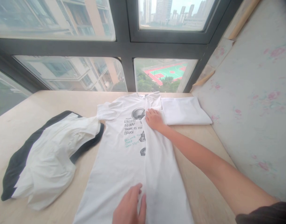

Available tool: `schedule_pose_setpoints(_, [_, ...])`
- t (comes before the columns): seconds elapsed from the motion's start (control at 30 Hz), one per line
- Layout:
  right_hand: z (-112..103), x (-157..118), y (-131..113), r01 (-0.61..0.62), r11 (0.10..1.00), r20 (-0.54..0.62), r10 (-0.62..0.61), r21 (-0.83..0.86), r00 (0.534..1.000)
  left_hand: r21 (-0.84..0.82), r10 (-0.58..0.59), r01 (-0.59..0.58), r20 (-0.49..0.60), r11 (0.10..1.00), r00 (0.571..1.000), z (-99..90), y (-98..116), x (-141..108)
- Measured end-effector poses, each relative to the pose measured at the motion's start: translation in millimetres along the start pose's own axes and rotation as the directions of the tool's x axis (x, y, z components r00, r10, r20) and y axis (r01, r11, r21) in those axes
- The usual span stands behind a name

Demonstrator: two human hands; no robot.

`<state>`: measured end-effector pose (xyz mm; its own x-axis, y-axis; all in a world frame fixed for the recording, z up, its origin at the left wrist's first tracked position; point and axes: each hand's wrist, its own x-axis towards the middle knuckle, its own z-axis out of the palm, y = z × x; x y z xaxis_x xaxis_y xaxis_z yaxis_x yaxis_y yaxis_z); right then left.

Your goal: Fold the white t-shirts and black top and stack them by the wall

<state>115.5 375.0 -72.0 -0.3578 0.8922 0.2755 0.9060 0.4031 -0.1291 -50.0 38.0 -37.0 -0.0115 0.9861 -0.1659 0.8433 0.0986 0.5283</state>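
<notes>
A white T-shirt [115,168] with dark and green printed lettering lies spread out, its collar toward the window. Its right side is folded inward over part of the print. My right hand [154,119] rests flat on the folded part near the shoulder, fingers stretched out, holding nothing. Lower down, close to the fold's edge, my left hand [131,205] is over the shirt, thumb and fingers apart, with nothing between them.
The shirt lies on a pale wooden surface [205,149]. At the left is a crumpled white garment [52,165] on a black one [16,165]. A folded white cloth [185,110] sits at the back right, near the floral wall [257,102]. Dark-framed windows [124,48] stand behind.
</notes>
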Motion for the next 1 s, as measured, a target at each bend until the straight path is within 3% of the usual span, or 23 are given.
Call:
schedule_pose_setpoints(0.07, [3.0,-4.9,-7.6,0.007,1.000,-0.004,-0.007,0.031,1.000,0.014,0.174,-0.173,-0.078,0.985,0.982,-14.0,12.8,45.1])
schedule_pose_setpoints(0.2, [-0.8,3.5,-6.5,-0.013,0.997,0.048,0.010,0.074,0.999,0.012,0.297,-0.297,-0.071,0.955,0.952,-24.2,45.2,150.9])
schedule_pose_setpoints(0.33, [-9.3,39.4,19.8,-0.044,0.989,0.103,0.030,0.143,0.994,0.060,0.307,-0.301,-0.143,0.952,0.941,-18.4,64.2,244.1])
schedule_pose_setpoints(0.47, [-13.1,95.1,63.2,-0.107,0.987,0.092,0.097,0.116,0.991,0.093,0.239,-0.222,-0.277,0.971,0.930,-16.8,64.9,308.5])
schedule_pose_setpoints(0.57, [-11.1,137.8,92.0,-0.143,0.986,0.091,0.135,0.084,0.987,0.090,0.161,-0.139,-0.327,0.986,0.931,-15.7,60.2,334.0])
schedule_pose_setpoints(0.7, [-2.2,179.2,111.0,-0.105,0.992,0.166,0.092,0.067,0.982,0.089,0.133,-0.113,-0.263,0.990,0.956,-11.5,53.9,343.3])
schedule_pose_setpoints(0.83, [6.6,199.2,116.3,-0.073,0.994,0.286,0.047,0.084,0.957,0.080,0.151,-0.140,-0.161,0.987,0.975,-13.4,47.9,343.9])
schedule_pose_setpoints(1.0, [13.5,204.6,119.8,-0.102,0.989,0.264,0.070,0.110,0.962,0.072,0.137,-0.130,-0.116,0.989,0.984,-19.6,44.5,344.0])
